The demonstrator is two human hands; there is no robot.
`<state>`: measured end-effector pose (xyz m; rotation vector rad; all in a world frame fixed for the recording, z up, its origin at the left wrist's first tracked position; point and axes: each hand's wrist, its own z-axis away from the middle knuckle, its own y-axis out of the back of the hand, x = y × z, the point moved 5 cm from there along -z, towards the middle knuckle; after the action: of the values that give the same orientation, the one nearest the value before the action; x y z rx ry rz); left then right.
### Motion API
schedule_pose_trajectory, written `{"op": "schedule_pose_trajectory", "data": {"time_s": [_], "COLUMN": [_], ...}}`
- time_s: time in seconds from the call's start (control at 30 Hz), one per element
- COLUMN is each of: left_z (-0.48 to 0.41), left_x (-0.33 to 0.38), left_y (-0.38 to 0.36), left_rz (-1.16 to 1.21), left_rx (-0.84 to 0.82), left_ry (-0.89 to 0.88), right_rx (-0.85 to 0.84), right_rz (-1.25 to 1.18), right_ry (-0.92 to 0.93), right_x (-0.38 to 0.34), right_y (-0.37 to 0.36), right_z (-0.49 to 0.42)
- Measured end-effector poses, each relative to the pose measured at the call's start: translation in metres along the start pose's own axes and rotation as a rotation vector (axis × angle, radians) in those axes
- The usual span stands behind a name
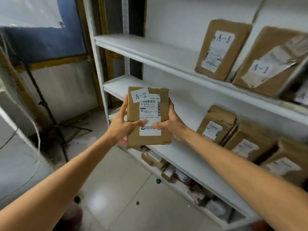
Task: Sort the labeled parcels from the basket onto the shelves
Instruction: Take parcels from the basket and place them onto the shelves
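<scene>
I hold a brown cardboard parcel (133, 114) upright in front of the white shelf unit (166, 60). A white sticker on its top reads A-2, above a shipping label. My left hand (120, 125) grips its left edge with the thumb across the label. My right hand (171, 122) grips its right edge, thumb on the label too. The parcel hovers before the left end of the middle shelf (183, 105). The basket is out of view.
Two boxes marked A-1 (221, 49) (266, 64) stand on the upper shelf at right. Several brown parcels (216, 125) sit on the middle shelf's right part. Smaller packages (168, 172) crowd the bottom shelf. A black tripod (50, 114) stands at left on the tiled floor.
</scene>
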<state>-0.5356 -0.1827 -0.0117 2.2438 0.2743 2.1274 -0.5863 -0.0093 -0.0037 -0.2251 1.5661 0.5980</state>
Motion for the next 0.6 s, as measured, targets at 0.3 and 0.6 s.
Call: {"op": "schedule_pose_trajectory", "data": {"time_s": [0.3,0.6], "left_z": [-0.056,-0.146], "left_x": [-0.016,-0.041], "left_y": [-0.063,-0.126], "left_rz": [0.023,0.026], "left_rx": [-0.330,-0.451], "left_ry": [-0.019,0.030], "right_rx": [0.373,0.555], "right_rz": [-0.054,-0.185], "right_ry": [-0.113,-0.305], "right_x": [0.038,0.097], "right_y": [0.047,0.113], "right_z": [0.028,-0.019]}}
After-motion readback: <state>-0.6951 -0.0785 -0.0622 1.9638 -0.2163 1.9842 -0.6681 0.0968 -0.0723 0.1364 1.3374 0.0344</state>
